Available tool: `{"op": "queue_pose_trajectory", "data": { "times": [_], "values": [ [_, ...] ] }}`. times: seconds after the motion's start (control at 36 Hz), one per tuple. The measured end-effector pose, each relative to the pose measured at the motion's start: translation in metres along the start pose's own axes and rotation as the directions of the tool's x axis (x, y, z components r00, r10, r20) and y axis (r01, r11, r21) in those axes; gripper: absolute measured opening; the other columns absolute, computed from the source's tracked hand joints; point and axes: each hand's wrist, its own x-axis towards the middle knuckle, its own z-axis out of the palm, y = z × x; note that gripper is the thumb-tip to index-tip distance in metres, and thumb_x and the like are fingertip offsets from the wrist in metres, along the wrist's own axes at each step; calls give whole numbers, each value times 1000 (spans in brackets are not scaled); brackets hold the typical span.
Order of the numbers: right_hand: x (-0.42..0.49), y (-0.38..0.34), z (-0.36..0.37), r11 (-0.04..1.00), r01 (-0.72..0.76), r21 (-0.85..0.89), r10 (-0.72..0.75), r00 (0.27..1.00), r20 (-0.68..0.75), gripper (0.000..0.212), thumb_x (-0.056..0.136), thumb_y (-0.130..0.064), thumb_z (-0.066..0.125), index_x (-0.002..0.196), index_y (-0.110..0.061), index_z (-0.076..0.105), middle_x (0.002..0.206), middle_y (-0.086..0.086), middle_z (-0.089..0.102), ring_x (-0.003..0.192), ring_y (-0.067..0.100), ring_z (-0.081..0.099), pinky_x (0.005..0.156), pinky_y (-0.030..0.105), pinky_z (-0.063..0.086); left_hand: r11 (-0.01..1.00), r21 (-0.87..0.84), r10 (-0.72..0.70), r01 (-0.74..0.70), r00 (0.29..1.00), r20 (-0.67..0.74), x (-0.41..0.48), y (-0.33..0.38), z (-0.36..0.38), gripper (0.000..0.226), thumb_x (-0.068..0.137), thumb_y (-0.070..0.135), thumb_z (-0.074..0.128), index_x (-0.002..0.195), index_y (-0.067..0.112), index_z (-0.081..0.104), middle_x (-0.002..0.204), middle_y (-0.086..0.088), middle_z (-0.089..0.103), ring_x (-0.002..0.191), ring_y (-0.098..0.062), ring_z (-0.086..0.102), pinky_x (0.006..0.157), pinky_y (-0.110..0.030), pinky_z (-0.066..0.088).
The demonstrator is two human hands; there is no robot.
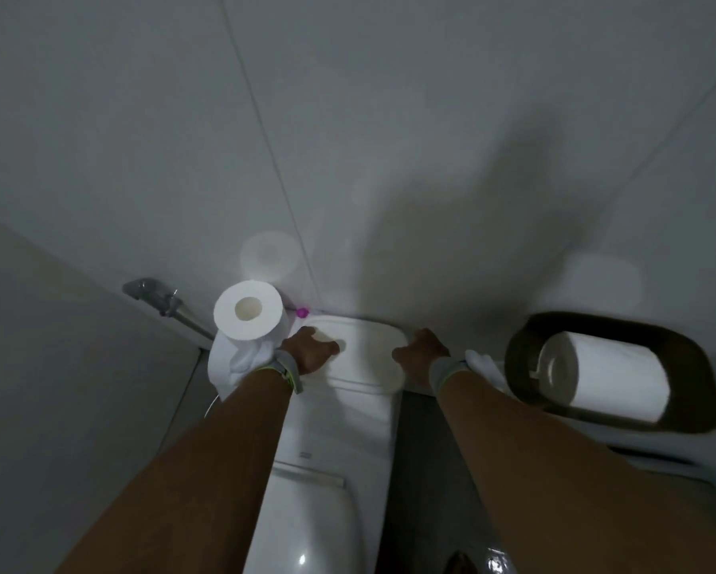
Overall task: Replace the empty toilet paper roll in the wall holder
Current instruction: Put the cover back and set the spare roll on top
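A full white toilet paper roll (pixel 248 310) stands on end at the left end of the toilet tank lid (pixel 364 337), with loose paper trailing down below it. A dark oval wall holder (pixel 613 370) at the right carries another white roll (pixel 613 377) on its spindle. My left hand (pixel 310 352) rests palm down on the tank lid just right of the standing roll, holding nothing. My right hand (pixel 422 356) lies on the lid's right end, fingers spread, also holding nothing. Both wrists wear grey bands.
The white toilet bowl and seat (pixel 314 511) lie below the tank. A chrome hose fitting (pixel 157 296) sticks out of the left wall. A small pink object (pixel 302 311) sits behind the tank. Some crumpled white paper (pixel 482 362) lies beside my right wrist.
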Motion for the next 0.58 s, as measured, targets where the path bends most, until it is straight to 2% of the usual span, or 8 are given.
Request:
{"op": "queue_pose_trajectory", "data": {
  "times": [0.06, 0.17, 0.22, 0.28, 0.44, 0.58],
  "values": [
    [6, 0, 5, 999, -21, 30, 21, 1000, -3, 75, 89, -29, 59, 151, -9, 23, 150, 15, 38, 135, 34, 41, 106, 31, 38, 1000, 1, 0, 0, 1000, -1, 6, -4, 1, 102, 68, 59, 62, 151, 13, 26, 157, -10, 30, 144, -31, 29, 119, -35, 23],
    [8, -3, 12, 998, -24, 50, 24, 1000, 11, 73, 86, -31, 61, 148, -10, 30, 145, 16, 43, 130, 35, 46, 105, 35, 43, 999, -32, -2, 1, 1000, -24, 13, -7, 1, 108, 58, 62, 59, 150, 15, 27, 156, -11, 32, 143, -31, 30, 118, -35, 26],
    [12, -1, 15, 998, -24, 51, 24, 1000, 6, 70, 83, -34, 62, 144, -10, 37, 142, 16, 47, 127, 36, 49, 103, 37, 46, 999, -47, -5, 3, 999, -47, 15, -8, 2, 96, 73, 58, 66, 150, 15, 29, 155, -12, 33, 143, -32, 29, 118, -35, 26],
    [15, 0, 16, 998, -28, 51, 28, 1000, -3, 68, 83, -33, 62, 143, -9, 39, 141, 17, 49, 127, 37, 50, 103, 37, 47, 999, -46, 1, -4, 997, -71, 18, -10, 3, 85, 82, 53, 64, 149, 15, 30, 155, -12, 33, 144, -33, 28, 118, -35, 25],
    [14, 3, 15, 998, -28, 47, 28, 1000, -4, 69, 81, -31, 63, 142, -9, 40, 139, 16, 51, 123, 35, 54, 101, 36, 48, 997, -76, 21, -24, 999, -33, 15, -9, -2, 105, 55, 62, 62, 145, 16, 37, 151, -11, 39, 138, -31, 38, 115, -37, 32],
    [15, 8, 7, 997, -21, 70, 20, 1000, 11, 76, 71, -35, 62, 142, -13, 42, 138, 14, 53, 119, 36, 57, 98, 42, 51, 993, -105, 47, -51, 998, -37, 7, -3, -5, 105, 51, 59, 62, 143, 13, 40, 147, -11, 44, 134, -30, 44, 113, -38, 36]
  ]
}}
